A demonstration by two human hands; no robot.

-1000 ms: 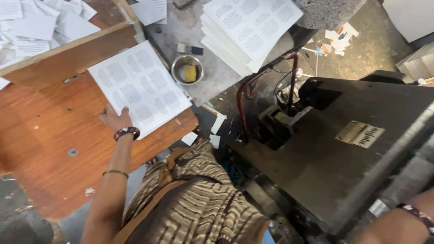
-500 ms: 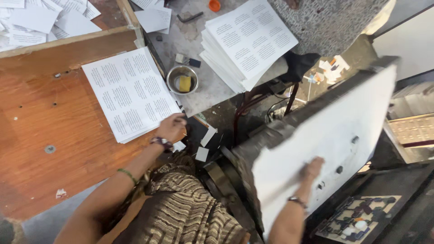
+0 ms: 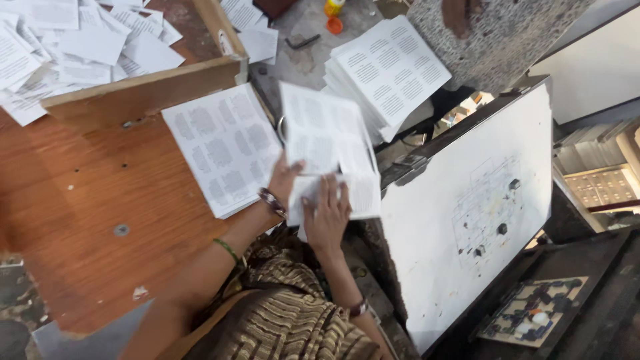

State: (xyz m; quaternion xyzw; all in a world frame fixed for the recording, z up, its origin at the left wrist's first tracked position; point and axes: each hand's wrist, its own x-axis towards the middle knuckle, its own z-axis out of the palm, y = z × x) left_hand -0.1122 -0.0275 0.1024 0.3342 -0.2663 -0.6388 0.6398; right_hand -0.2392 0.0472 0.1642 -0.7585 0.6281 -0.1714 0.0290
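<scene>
Both of my hands grip one printed white sheet [image 3: 323, 143] in the air between the wooden table and the press. My left hand [image 3: 283, 180] pinches its lower left edge, and my right hand [image 3: 327, 217] lies flat against its lower part. To its left a stack of printed sheets [image 3: 223, 147] lies on the wooden table [image 3: 87, 220]. To the right the white press platen [image 3: 480, 213] stands swung open and tilted, faint cut marks on its face.
A second stack of printed sheets [image 3: 390, 70] lies on the grey bench at the back. Loose cut paper pieces [image 3: 60, 47] fill a wooden tray at top left. A die forme [image 3: 533, 310] shows at bottom right. An orange cap [image 3: 335, 25] sits near the top.
The press plate has swung open. My right hand left the platen and my left hand left the table edge; both now hold a printed sheet lifted over the gap.
</scene>
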